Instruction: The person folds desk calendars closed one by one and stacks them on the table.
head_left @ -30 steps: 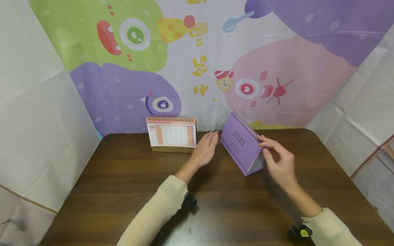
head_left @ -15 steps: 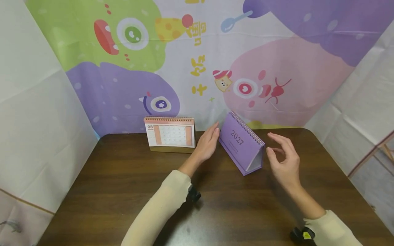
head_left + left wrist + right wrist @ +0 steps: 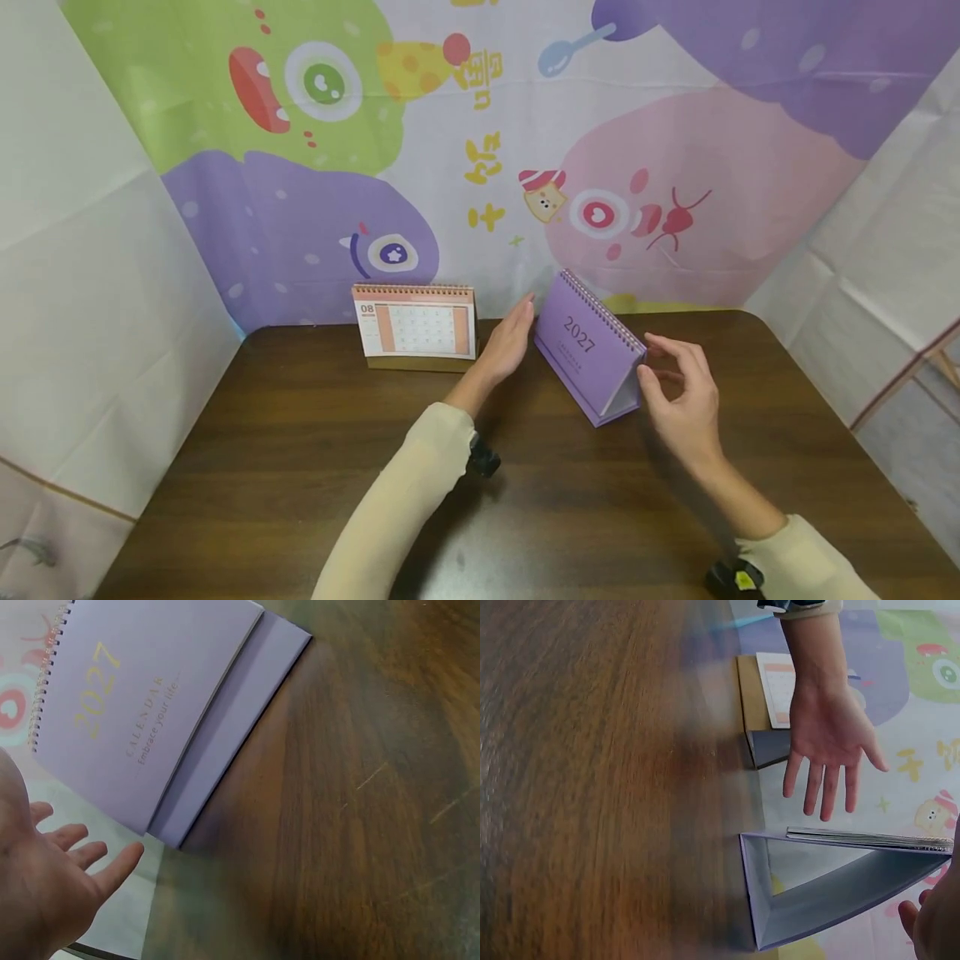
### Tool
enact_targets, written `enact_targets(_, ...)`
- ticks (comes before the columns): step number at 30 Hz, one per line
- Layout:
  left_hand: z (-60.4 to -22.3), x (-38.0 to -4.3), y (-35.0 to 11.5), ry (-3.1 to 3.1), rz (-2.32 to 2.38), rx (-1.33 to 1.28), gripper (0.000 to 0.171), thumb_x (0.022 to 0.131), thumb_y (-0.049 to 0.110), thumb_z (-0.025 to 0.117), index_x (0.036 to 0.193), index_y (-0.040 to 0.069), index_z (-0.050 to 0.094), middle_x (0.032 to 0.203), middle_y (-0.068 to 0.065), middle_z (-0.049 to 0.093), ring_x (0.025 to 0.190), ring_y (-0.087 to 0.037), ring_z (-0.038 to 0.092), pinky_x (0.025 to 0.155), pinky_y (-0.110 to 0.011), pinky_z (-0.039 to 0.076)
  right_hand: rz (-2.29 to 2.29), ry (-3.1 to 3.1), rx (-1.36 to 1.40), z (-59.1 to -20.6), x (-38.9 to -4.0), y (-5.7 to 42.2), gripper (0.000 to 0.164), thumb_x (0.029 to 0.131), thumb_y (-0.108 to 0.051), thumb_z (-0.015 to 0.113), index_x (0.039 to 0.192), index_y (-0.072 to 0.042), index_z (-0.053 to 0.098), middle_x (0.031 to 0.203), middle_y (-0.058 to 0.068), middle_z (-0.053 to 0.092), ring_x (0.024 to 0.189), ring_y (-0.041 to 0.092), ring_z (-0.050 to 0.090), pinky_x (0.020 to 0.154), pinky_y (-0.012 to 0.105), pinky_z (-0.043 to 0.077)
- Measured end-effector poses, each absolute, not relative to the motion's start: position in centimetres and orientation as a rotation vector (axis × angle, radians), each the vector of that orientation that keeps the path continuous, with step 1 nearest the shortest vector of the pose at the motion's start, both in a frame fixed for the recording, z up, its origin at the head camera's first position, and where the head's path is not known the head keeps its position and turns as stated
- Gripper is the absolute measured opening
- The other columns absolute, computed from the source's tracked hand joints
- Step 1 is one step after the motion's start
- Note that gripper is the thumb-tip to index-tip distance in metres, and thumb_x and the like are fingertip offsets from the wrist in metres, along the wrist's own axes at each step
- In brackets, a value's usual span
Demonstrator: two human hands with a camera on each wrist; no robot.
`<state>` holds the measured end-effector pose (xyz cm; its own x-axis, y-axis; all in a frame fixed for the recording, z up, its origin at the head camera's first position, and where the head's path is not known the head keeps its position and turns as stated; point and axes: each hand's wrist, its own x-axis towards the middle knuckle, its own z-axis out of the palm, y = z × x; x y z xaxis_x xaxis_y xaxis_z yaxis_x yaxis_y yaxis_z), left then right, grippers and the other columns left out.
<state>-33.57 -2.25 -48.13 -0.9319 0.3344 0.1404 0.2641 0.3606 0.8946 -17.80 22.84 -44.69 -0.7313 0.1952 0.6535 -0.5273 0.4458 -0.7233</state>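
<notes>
A purple desk calendar (image 3: 581,354) marked 2027 stands as a tent on the dark wooden table, angled, its spiral binding along the top. My left hand (image 3: 504,346) is held with straight fingers between it and a second desk calendar (image 3: 423,327), whose white and orange page reads 08. The left wrist view has the left hand (image 3: 45,870) palm up beside the purple cover, holding nothing. At the purple calendar's right end is my right hand (image 3: 684,400), fingers loosely bent, thumb and fingertips right at its upper corner. Only part of the right hand (image 3: 936,919) enters the right wrist view.
Behind the wooden table (image 3: 525,508) hangs a printed cloth (image 3: 480,258) with cartoon figures, close behind both calendars. Pale cloth walls (image 3: 112,275) rise on either side. A dark wrist camera (image 3: 483,457) sits at the left sleeve's cuff.
My right hand left the purple calendar's corner toward the right, then came back to it. My left hand rose slightly, its fingers pointing more upward. Both calendars stand where they were.
</notes>
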Motion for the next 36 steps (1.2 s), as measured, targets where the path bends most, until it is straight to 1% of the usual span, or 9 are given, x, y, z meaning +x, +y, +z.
enact_targets(4,-45.8,-31.6,-1.7,2.508,1.680,0.494,0.069,0.122,0.051,0.022,0.180,0.013,0.028,0.189,-0.008,0.027,0.178,-0.033,0.024,0.147,-0.051,0.017,1.349,-2.013,0.258,-44.9,-18.0,22.7,0.047,0.096,0.016,0.073,0.142,0.002,0.073,0.128,-0.006,0.066,0.118,0.009,0.067,0.094,0.005,0.057)
enact_targets(9,-45.6,-31.2,-1.3,2.456,1.717,0.519,0.071,0.122,0.052,0.022,0.181,0.013,0.024,0.191,-0.009,0.023,0.179,-0.031,0.019,0.148,-0.049,0.014,1.359,-2.019,0.244,-45.2,-18.2,22.5,0.047,0.097,0.016,0.073,0.142,0.004,0.072,0.127,0.000,0.065,0.117,0.010,0.066,0.095,0.005,0.057)
enact_targets(11,-46.0,-31.6,-1.2,2.416,1.738,0.530,0.072,0.122,0.054,0.023,0.181,0.014,0.023,0.191,-0.007,0.021,0.180,-0.029,0.017,0.148,-0.048,0.013,1.369,-2.017,0.238,-45.2,-18.2,22.5,0.046,0.097,0.015,0.073,0.141,0.004,0.072,0.126,0.001,0.065,0.117,0.007,0.064,0.095,0.005,0.056)
enact_targets(17,-49.7,-34.8,-0.8,2.435,1.747,0.566,0.081,0.117,0.070,0.022,0.181,0.022,0.026,0.191,-0.001,0.024,0.179,-0.022,0.021,0.148,-0.049,0.012,1.387,-2.017,0.214,-45.2,-18.3,22.2,0.044,0.099,0.013,0.074,0.142,0.005,0.070,0.126,0.018,0.065,0.116,0.000,0.061,0.095,0.003,0.055)
enact_targets(19,-49.8,-35.0,-0.7,2.421,1.755,0.562,0.078,0.118,0.068,0.023,0.181,0.023,0.025,0.191,0.000,0.024,0.179,-0.022,0.019,0.148,-0.047,0.011,1.386,-2.016,0.210,-45.2,-18.4,22.0,0.043,0.099,0.013,0.074,0.141,0.006,0.069,0.125,0.019,0.065,0.115,0.000,0.061,0.094,0.003,0.055)
enact_targets(23,-50.7,-35.8,-0.4,2.431,1.732,0.576,0.081,0.117,0.071,0.021,0.181,0.022,0.024,0.191,-0.001,0.024,0.179,-0.023,0.020,0.148,-0.046,0.012,1.378,-2.023,0.204,-45.2,-18.5,21.8,0.039,0.099,0.012,0.075,0.138,0.007,0.070,0.121,0.014,0.064,0.113,0.001,0.060,0.094,0.002,0.054)
enact_targets(28,-51.3,-36.0,-0.3,2.412,1.703,0.548,0.081,0.114,0.078,0.021,0.181,0.031,0.026,0.190,0.009,0.026,0.178,-0.014,0.021,0.148,-0.041,0.014,1.367,-2.030,0.194,-45.2,-18.6,21.7,0.035,0.100,0.011,0.075,0.135,0.007,0.070,0.118,0.006,0.064,0.110,0.002,0.059,0.094,0.003,0.053)
enact_targets(30,-50.5,-35.3,-0.4,2.396,1.703,0.540,0.075,0.117,0.072,0.024,0.180,0.031,0.027,0.189,0.010,0.027,0.178,-0.015,0.022,0.147,-0.041,0.016,1.366,-2.028,0.190,-45.3,-18.7,21.6,0.035,0.100,0.012,0.074,0.134,0.007,0.070,0.117,0.002,0.064,0.109,0.003,0.059,0.093,0.003,0.053)
enact_targets(36,-50.3,-35.5,-0.4,2.425,1.684,0.609,0.077,0.119,0.066,0.021,0.180,0.020,0.028,0.190,-0.001,0.027,0.178,-0.023,0.023,0.148,-0.047,0.015,1.373,-2.019,0.183,-45.3,-18.9,21.7,0.032,0.100,0.013,0.073,0.132,0.008,0.071,0.115,-0.005,0.062,0.107,0.002,0.060,0.092,0.003,0.054)
